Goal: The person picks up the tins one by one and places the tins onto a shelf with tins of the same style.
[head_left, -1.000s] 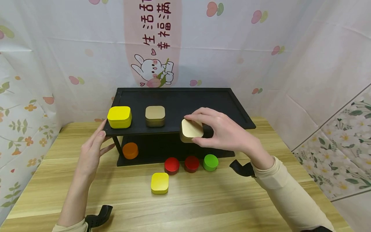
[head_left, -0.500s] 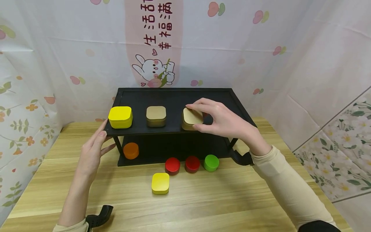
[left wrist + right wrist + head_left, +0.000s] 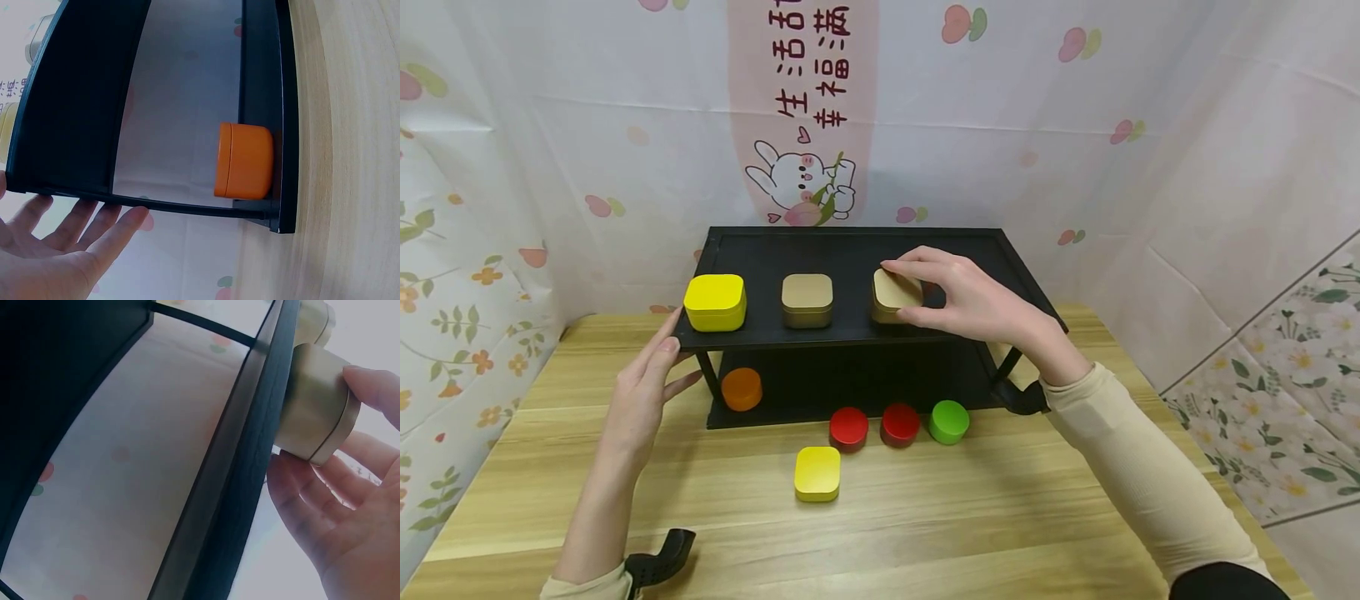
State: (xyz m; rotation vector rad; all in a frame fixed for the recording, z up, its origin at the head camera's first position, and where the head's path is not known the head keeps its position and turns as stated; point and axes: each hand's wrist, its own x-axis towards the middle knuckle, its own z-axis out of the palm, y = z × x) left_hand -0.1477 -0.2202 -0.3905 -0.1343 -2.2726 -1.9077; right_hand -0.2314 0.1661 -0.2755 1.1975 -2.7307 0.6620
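Observation:
My right hand (image 3: 970,296) pinches a gold square tin (image 3: 895,293) between thumb and fingers, at the front of the upper board of a black two-tier shelf (image 3: 865,242). In the right wrist view the tin's base (image 3: 306,406) is right at the board's edge, its lid seam near the fingers. My left hand (image 3: 642,387) holds the shelf's left front corner, thumb on the edge and fingers along the side. A second gold tin (image 3: 807,302) and a yellow square tin (image 3: 715,304) stand to the left on the same board.
On the lower tier an orange round tin (image 3: 742,390) stands at the left end. Two red round tins (image 3: 848,428), a green round tin (image 3: 949,422) and a small yellow square tin (image 3: 817,473) are on the wooden table (image 3: 925,533). A patterned curtain (image 3: 1000,167) hangs behind.
My right hand has raised the gold tin from in front of the shelf and brought it back over the upper board's front edge. My left hand keeps its hold on the corner.

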